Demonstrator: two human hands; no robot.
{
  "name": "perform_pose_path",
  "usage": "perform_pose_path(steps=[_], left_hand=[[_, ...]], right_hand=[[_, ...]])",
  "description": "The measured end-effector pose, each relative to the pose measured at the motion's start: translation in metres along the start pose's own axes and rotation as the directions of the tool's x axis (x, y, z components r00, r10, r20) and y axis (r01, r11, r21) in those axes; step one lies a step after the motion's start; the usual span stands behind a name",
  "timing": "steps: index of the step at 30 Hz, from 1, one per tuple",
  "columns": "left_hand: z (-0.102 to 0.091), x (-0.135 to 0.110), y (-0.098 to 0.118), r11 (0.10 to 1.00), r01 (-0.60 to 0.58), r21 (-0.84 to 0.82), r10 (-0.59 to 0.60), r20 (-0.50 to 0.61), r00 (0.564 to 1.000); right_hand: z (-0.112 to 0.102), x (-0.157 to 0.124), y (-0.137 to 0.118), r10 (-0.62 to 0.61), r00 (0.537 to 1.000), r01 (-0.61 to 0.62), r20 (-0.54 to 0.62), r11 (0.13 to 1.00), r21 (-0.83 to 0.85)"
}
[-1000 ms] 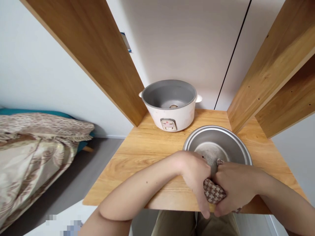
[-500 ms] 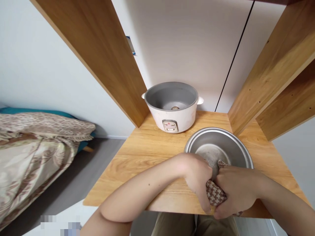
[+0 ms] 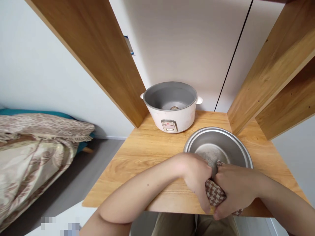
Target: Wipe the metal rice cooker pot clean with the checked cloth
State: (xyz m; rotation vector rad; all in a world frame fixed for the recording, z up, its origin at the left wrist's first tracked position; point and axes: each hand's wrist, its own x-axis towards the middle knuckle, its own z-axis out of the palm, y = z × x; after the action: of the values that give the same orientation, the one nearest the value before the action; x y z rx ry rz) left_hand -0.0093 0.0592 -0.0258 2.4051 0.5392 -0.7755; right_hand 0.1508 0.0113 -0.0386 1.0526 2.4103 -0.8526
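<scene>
Clenched over the pot's near side, the right hand [image 3: 237,188] grips a brown-and-white checked cloth [image 3: 215,192], which pokes out beyond the fingers and again below the wrist. Beside it the left hand [image 3: 198,177] is curled, its thumb lying along the cloth's other edge; its fingertips are hidden, so I cannot tell whether it pinches cloth, metal or both. Just below are the person's trousers [image 3: 176,224], past the front edge of the wooden table [image 3: 123,170].

Under both hands sits the grey metal pot [image 3: 236,144], upright as far as its visible far rim shows (the near rim is covered). It stands close to that front edge, and that looks like the main risk: hard pressure on the near side could lever the far rim up, and a pull toward the body could slide the pot off — towards the lap. Bunched cloth might also slip between fingers and metal, which would spoil the hold.

Farther back, well apart from the hands, stands the white cooker body [image 3: 172,119], open-topped, near the left post [image 3: 98,55]. It seems out of harm's way — only a hard forward shove of the pot would knock it.
</scene>
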Motion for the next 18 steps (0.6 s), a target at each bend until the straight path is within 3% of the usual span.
perform_pose_path(steps=[4,11,18], left_hand=[[0.0007,0.0008,-0.0009,1.0,0.004,0.015,-0.004,0.001,1.0],[0.0022,0.0021,-0.0014,1.0,-0.011,-0.003,0.011,-0.011,1.0],[0.003,0.003,-0.003,1.0,-0.007,-0.022,0.007,-0.026,1.0]], right_hand=[[0.0002,0.0011,0.0032,-0.033,0.999,0.033,0.025,0.999,0.007],[0.0046,-0.0016,0.0051,-0.105,0.988,0.093,-0.118,0.991,-0.101],[0.0005,-0.0015,0.0026,-0.056,0.996,0.052,-0.066,0.997,-0.048]])
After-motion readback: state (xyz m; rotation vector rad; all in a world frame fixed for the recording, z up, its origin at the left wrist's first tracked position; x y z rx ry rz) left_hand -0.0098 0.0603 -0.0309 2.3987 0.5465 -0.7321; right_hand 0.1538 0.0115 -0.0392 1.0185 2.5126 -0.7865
